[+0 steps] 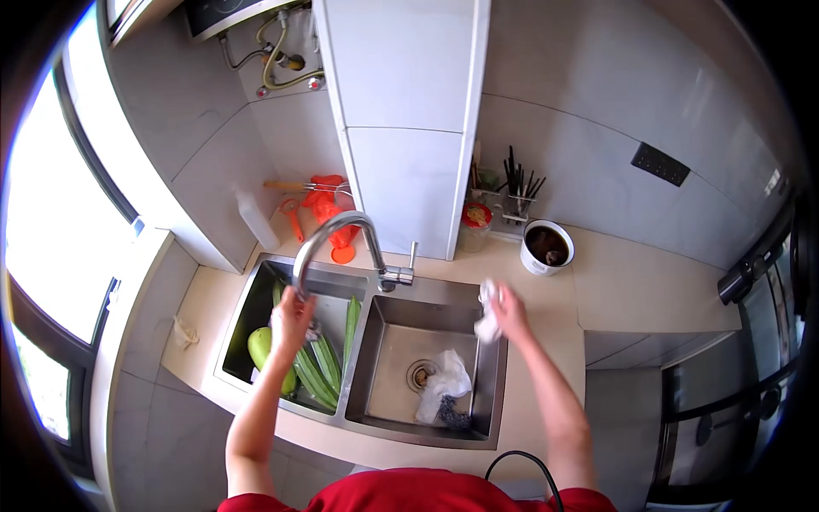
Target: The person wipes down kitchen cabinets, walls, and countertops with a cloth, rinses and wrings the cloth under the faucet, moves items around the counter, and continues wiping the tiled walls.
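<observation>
Faucet (341, 222) — long axis arching left — points down at the left hand (292, 322).

Single head-cam view: worn by the person, facing fwd & steeply down over the sink (401, 341). Wide fisheye lens: straight lines bow, corners go black. Wearer's red shirt (392, 493) fills bottom ctr, v. close to cam. L hand (293, 324) & R hand (509, 314) are approx mid-frame, a bit farther off, w/ sink below. Tiled wall (580, 77) lies beyond, up top. Window (60, 213) bends along far L edge; counter (648, 290) runs off R.
</observation>
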The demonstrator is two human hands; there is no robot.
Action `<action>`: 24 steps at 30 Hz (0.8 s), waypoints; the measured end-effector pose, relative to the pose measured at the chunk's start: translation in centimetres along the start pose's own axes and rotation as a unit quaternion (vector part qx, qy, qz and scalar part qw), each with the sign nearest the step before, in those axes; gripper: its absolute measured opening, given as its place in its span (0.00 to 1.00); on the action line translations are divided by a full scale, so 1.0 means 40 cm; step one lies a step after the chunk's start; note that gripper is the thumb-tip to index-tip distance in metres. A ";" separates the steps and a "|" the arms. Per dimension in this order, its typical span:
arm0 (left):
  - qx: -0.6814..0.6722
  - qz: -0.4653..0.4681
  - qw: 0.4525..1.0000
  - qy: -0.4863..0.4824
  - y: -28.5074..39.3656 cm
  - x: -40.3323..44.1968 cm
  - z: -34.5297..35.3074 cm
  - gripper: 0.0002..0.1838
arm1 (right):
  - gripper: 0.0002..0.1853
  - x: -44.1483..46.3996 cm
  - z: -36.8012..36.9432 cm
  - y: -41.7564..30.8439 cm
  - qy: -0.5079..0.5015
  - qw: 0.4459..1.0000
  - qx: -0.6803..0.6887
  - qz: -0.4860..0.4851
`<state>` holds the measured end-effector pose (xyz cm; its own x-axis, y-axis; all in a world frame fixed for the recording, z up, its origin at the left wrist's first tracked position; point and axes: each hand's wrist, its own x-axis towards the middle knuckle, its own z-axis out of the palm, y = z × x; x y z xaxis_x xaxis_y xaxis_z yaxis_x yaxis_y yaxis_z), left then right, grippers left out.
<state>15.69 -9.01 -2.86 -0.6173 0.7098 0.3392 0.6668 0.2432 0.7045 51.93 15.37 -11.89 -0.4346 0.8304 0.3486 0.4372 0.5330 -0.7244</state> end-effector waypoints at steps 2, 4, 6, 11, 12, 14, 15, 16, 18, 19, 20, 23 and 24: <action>-0.048 0.023 0.998 -0.046 0.052 -0.050 0.009 0.11 | 0.19 0.183 -0.047 -0.183 0.089 0.982 0.057 -0.155; -0.096 0.021 0.993 -0.063 0.095 -0.086 0.044 0.11 | 0.21 0.329 -0.087 -0.396 0.123 0.966 0.034 -0.226; -0.120 -0.001 0.990 -0.078 0.132 -0.100 0.071 0.11 | 0.24 0.453 -0.075 -0.543 0.169 0.910 -0.084 -0.369; -0.125 0.031 0.989 -0.070 0.149 -0.102 0.098 0.12 | 0.29 0.610 0.181 -0.592 0.101 0.840 -0.276 -0.457; -0.122 0.042 0.989 -0.070 0.143 -0.098 0.098 0.12 | 0.28 0.628 0.255 -0.555 0.081 0.805 -0.352 -0.470; -0.123 0.067 0.987 -0.085 0.128 -0.088 0.096 0.11 | 0.26 0.606 0.382 -0.489 -0.047 0.845 -0.262 -0.463; -0.128 0.082 0.985 -0.084 0.123 -0.084 0.095 0.11 | 0.23 0.608 0.477 -0.419 -0.175 0.861 -0.280 -0.386; -0.132 0.100 0.983 -0.083 0.120 -0.077 0.089 0.11 | 0.20 0.579 0.510 -0.363 -0.197 0.815 -0.311 -0.448; -0.124 0.088 0.978 -0.144 0.111 -0.070 0.068 0.11 | 0.15 0.576 0.654 -0.137 -0.159 0.670 -0.343 -0.639; -0.130 0.098 0.976 -0.144 0.101 -0.067 0.068 0.12 | 0.12 0.550 0.736 -0.007 -0.198 0.718 -0.309 -0.592; -0.136 0.109 0.974 -0.145 0.090 -0.065 0.070 0.13 | 0.11 0.559 0.752 0.049 -0.270 0.684 -0.299 -0.608; -0.152 0.116 0.970 -0.148 0.071 -0.055 0.070 0.13 | 0.08 0.553 0.704 -0.031 -0.356 0.707 -0.227 -0.567; -0.154 0.124 0.967 -0.158 0.070 -0.051 0.065 0.13 | 0.08 0.554 0.702 -0.063 -0.397 0.724 -0.316 -0.468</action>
<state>19.92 -8.07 -3.21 -0.2635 0.8997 0.3480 0.5921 -0.1340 0.7947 19.09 27.86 -19.07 -0.9789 -0.1642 -0.1216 -0.1779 0.9776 0.1123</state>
